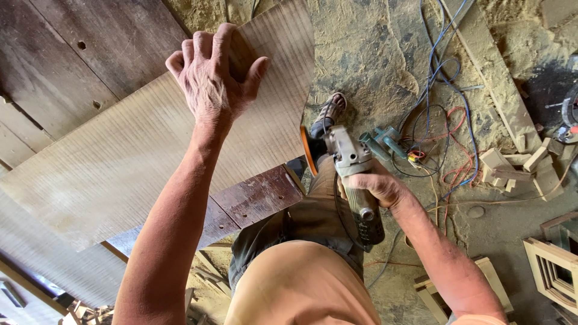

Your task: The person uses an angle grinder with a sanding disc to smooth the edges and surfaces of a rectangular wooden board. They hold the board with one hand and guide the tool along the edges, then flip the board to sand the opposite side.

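Observation:
My left hand (212, 78) presses flat on a pale sanded wooden board (132, 156) near its far end, fingers spread over the edge. The board lies across a dark plank workbench (78, 54). My right hand (376, 186) grips the body of a grey angle grinder (355, 180). Its orange sanding disc (308, 150) stands upright just off the board's right edge, apart from the wood. My sandalled foot (330, 111) shows on the ground beyond the tool.
Blue and red power cables (445, 120) tangle over the sawdust-covered ground to the right. Wood offcuts (518, 165) and small wooden frames (554, 268) lie at the right. A teal tool (385, 141) rests beside the cables. More scrap wood sits under the bench.

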